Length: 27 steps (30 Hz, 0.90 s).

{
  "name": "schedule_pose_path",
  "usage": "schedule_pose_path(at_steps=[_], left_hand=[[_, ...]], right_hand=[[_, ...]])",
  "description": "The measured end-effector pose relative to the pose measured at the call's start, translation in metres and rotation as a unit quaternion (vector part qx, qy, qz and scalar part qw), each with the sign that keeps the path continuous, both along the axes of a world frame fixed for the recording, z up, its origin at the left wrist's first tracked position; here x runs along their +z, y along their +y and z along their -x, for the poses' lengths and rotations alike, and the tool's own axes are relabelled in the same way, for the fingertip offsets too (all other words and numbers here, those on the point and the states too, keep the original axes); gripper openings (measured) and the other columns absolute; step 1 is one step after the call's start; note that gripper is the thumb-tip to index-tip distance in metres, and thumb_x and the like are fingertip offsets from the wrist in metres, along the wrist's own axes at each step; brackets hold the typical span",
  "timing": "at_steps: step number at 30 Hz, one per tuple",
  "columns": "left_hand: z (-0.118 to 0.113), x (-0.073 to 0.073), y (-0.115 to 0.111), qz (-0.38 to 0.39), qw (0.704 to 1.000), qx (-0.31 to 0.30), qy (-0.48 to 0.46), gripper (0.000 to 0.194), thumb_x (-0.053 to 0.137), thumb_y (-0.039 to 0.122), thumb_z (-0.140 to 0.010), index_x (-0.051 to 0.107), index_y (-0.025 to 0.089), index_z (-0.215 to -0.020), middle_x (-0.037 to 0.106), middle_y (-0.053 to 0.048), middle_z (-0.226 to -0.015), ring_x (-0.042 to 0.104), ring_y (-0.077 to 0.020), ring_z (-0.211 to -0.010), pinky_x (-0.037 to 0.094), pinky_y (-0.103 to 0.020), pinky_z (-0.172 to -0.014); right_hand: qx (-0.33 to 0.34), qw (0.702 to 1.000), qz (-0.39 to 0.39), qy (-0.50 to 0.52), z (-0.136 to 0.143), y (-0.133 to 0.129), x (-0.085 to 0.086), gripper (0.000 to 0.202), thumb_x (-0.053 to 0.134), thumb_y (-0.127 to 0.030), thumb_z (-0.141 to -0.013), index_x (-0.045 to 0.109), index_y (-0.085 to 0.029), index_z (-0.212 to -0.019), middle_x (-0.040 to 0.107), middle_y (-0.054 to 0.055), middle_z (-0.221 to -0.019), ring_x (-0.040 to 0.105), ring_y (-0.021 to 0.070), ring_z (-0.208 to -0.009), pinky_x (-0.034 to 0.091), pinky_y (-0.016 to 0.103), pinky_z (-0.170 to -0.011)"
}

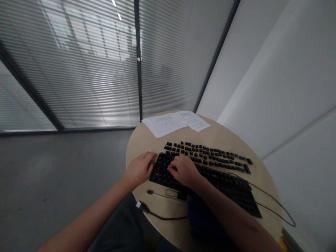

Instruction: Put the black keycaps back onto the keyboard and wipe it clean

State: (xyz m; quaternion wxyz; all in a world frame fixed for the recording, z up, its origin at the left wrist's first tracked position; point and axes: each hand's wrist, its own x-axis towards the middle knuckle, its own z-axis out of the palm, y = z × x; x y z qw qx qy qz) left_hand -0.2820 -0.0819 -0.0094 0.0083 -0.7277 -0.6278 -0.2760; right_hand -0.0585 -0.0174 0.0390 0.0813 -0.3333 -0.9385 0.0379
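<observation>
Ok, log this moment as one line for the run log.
left hand: gripping keyboard left end | right hand: on keys | loose keycaps: rows behind keyboard | papers: far table edge

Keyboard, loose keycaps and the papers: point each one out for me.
keyboard [231,189], head view, on the key area right of the hands.
loose keycaps [210,154], head view, on the middle of the rows laid out behind the keyboard.
papers [174,123], head view, on the middle of the sheets at the table's far edge.
</observation>
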Motion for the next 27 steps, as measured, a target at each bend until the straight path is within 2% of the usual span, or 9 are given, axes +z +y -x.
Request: schedule_pose_path(at_steps=[3, 6, 9, 11, 13, 15, 18, 22, 27], left_hand=[[0.0, 0.001, 0.0, -0.018, 1.0, -0.011, -0.009, 0.035, 0.048, 0.013, -0.088, 0.063, 0.02, -0.119, 0.073, -0.01, -0.107, 0.071, -0.0251, -0.094, 0.057, -0.039, -0.084], [0.0, 0.004, -0.002, -0.039, 0.998, -0.05, -0.013, 0.032, 0.048, 0.016, -0.092, 0.066, 0.021, -0.118, 0.073, -0.009, -0.109, 0.069, -0.0237, -0.099, 0.057, -0.038, -0.087], [-0.001, 0.005, -0.003, -0.066, 0.99, -0.123, 0.003, 0.034, 0.048, 0.017, -0.094, 0.07, 0.025, -0.12, 0.071, -0.009, -0.114, 0.066, -0.0241, -0.105, 0.056, -0.039, -0.092], [-0.002, 0.004, -0.002, -0.075, 0.985, -0.155, 0.018, 0.036, 0.049, 0.016, -0.094, 0.071, 0.026, -0.122, 0.069, -0.011, -0.119, 0.064, -0.026, -0.109, 0.056, -0.043, -0.095], [-0.002, 0.002, 0.0, -0.076, 0.984, -0.16, 0.025, 0.038, 0.049, 0.016, -0.095, 0.07, 0.026, -0.124, 0.067, -0.012, -0.124, 0.063, -0.0276, -0.112, 0.055, -0.046, -0.097], [-0.001, 0.0, 0.001, -0.079, 0.985, -0.154, 0.018, 0.039, 0.049, 0.015, -0.094, 0.069, 0.024, -0.126, 0.066, -0.013, -0.128, 0.062, -0.0286, -0.115, 0.054, -0.048, -0.099], [0.001, -0.002, 0.0, -0.09, 0.985, -0.144, -0.009, 0.039, 0.05, 0.014, -0.093, 0.068, 0.023, -0.126, 0.066, -0.013, -0.129, 0.062, -0.0283, -0.117, 0.055, -0.047, -0.1], [0.002, -0.002, -0.001, -0.1, 0.985, -0.14, -0.027, 0.039, 0.049, 0.013, -0.092, 0.066, 0.022, -0.126, 0.068, -0.013, -0.125, 0.063, -0.0274, -0.113, 0.056, -0.046, -0.098], [0.001, 0.001, -0.002, -0.094, 0.984, -0.147, -0.04, 0.04, 0.049, 0.013, -0.091, 0.065, 0.022, -0.126, 0.068, -0.013, -0.124, 0.063, -0.0278, -0.112, 0.056, -0.046, -0.097]], right_hand=[[0.012, 1.0, 0.0, 0.012, -0.001, 0.001, -0.001, 0.019, 0.066, -0.033, -0.095, 0.083, -0.025, -0.093, 0.074, 0.005, -0.09, 0.064, 0.0222, -0.091, 0.046, 0.033, -0.084], [0.007, 0.998, 0.012, 0.067, -0.008, 0.014, 0.006, 0.017, 0.065, -0.028, -0.095, 0.082, -0.026, -0.095, 0.075, 0.005, -0.091, 0.066, 0.0203, -0.091, 0.049, 0.032, -0.086], [-0.039, 0.992, 0.005, 0.12, -0.017, 0.046, 0.022, 0.022, 0.061, -0.025, -0.096, 0.081, -0.023, -0.106, 0.076, 0.006, -0.098, 0.067, 0.02, -0.097, 0.05, 0.032, -0.09], [-0.09, 0.992, 0.003, 0.091, -0.021, 0.075, 0.032, 0.024, 0.061, -0.025, -0.096, 0.08, -0.022, -0.11, 0.077, 0.007, -0.105, 0.068, 0.0213, -0.102, 0.049, 0.033, -0.095], [-0.138, 0.989, 0.015, 0.045, -0.021, 0.105, 0.035, 0.026, 0.06, -0.023, -0.095, 0.079, -0.021, -0.113, 0.077, 0.009, -0.114, 0.068, 0.0225, -0.106, 0.049, 0.034, -0.098], [-0.156, 0.987, 0.023, 0.021, -0.018, 0.128, 0.031, 0.028, 0.062, -0.019, -0.092, 0.08, -0.019, -0.113, 0.078, 0.009, -0.113, 0.07, 0.0229, -0.104, 0.049, 0.033, -0.097], [-0.16, 0.986, 0.037, -0.006, -0.01, 0.151, 0.017, 0.032, 0.066, -0.016, -0.086, 0.079, -0.019, -0.115, 0.079, 0.008, -0.108, 0.071, 0.022, -0.101, 0.05, 0.03, -0.093], [-0.155, 0.986, 0.055, -0.034, -0.004, 0.165, 0.002, 0.036, 0.072, -0.019, -0.082, 0.079, -0.022, -0.117, 0.079, 0.006, -0.108, 0.072, 0.0212, -0.098, 0.052, 0.028, -0.089], [-0.143, 0.987, 0.067, -0.044, 0.001, 0.173, -0.004, 0.028, 0.073, -0.023, -0.082, 0.082, -0.023, -0.108, 0.08, 0.005, -0.106, 0.073, 0.0217, -0.099, 0.052, 0.028, -0.088]])
